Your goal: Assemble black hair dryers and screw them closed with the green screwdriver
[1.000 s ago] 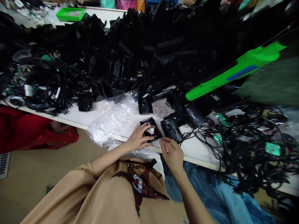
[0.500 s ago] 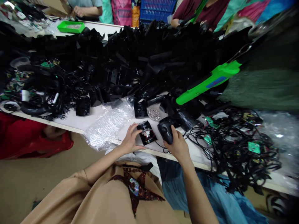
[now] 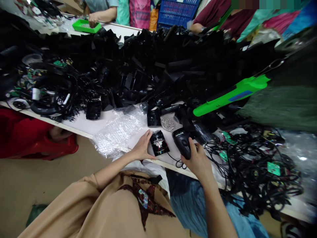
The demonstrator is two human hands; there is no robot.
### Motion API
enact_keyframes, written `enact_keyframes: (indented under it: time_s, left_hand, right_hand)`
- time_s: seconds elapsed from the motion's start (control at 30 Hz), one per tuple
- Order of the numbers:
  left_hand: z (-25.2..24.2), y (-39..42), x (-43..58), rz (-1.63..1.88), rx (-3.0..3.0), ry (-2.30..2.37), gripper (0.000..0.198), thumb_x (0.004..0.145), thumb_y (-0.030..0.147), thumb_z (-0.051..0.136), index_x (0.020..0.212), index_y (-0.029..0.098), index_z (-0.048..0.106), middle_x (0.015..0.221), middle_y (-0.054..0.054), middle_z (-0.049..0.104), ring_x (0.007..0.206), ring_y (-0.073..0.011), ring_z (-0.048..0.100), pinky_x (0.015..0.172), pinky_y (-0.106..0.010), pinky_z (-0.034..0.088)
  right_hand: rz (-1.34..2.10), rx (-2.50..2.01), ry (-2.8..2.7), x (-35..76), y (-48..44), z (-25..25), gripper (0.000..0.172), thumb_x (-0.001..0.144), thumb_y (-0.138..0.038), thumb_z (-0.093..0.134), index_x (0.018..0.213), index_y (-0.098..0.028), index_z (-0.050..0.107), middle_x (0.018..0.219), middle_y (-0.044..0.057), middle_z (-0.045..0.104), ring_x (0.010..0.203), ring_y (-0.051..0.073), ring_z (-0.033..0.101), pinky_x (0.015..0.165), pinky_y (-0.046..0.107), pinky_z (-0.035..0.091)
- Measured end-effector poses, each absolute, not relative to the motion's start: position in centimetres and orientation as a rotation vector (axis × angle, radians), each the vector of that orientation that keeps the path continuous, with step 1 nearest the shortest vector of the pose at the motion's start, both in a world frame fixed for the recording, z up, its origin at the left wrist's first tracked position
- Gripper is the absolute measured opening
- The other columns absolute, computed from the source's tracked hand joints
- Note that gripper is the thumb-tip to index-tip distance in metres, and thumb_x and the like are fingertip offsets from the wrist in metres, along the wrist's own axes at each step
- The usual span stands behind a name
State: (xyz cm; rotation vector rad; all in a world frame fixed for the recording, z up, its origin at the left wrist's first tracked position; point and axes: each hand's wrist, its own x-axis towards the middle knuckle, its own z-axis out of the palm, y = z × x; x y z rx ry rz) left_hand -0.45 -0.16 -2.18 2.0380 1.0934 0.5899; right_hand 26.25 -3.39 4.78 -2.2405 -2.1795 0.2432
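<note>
My left hand (image 3: 142,147) rests open on the white tabletop, its fingertips just left of an opened black plastic casing (image 3: 159,142) with red wires and a small circuit inside. My right hand (image 3: 198,162) grips a black plastic handheld housing (image 3: 182,142) by its lower end, to the right of the casing. Its fingers hide part of the housing. A thin black cable (image 3: 177,162) lies on the table between the casing and my right hand.
Crumpled bubble wrap (image 3: 120,130) lies left of my hands, and a dish of small screws (image 3: 167,124) sits ahead. A heap of black plastic parts (image 3: 138,72) fills the table's middle. Black cables with green boards (image 3: 252,165) lie right. A co-worker's hand (image 3: 92,19) is at a green tray (image 3: 83,26).
My right hand has lifted the black housing and shifted it slightly rightward. My left hand has come off the opened casing and now lies beside it. The view has tilted upward.
</note>
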Motion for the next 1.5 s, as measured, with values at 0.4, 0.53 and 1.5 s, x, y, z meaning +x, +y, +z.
enact_keyframes:
  time_s: [0.4, 0.53, 1.5]
  left_hand:
    - [-2.5, 0.0, -0.3, 0.675, 1.980, 1.106, 0.142, 0.046, 0.062, 0.076, 0.139, 0.019, -0.023, 0.147, -0.023, 0.014, 0.133, -0.0394, 0.023, 0.104, -0.056, 0.028]
    - [-2.5, 0.1, -0.3, 0.720, 1.991, 1.090, 0.144, 0.046, 0.061, 0.077, 0.137, 0.019, -0.026, 0.146, -0.023, 0.015, 0.131, -0.0397, 0.025, 0.102, -0.056, 0.031]
    - [-2.9, -0.2, 0.0, 0.701, 1.883, 1.121, 0.138, 0.050, 0.057, 0.076, 0.139, 0.020, -0.022, 0.147, -0.019, 0.015, 0.132, -0.0372, 0.026, 0.102, -0.052, 0.034]
  right_hand:
    - [0.715, -1.884, -1.687, 20.7, -3.2, 5.0, 0.082, 0.071, -0.045, 0.060, 0.140, -0.020, 0.022, 0.132, 0.015, 0.043, 0.119, 0.029, 0.045, 0.093, 0.045, 0.043]
    - [0.689, -1.834, -1.848, 19.6, -3.3, 5.4, 0.079, 0.075, -0.043, 0.057, 0.141, -0.020, 0.019, 0.129, 0.015, 0.045, 0.117, 0.029, 0.047, 0.089, 0.044, 0.046]
    - [0.387, -2.015, -2.178, 16.5, -3.3, 4.1, 0.078, 0.079, -0.047, 0.049, 0.143, -0.021, 0.014, 0.119, 0.015, 0.052, 0.082, 0.029, 0.063, 0.061, 0.038, 0.052]
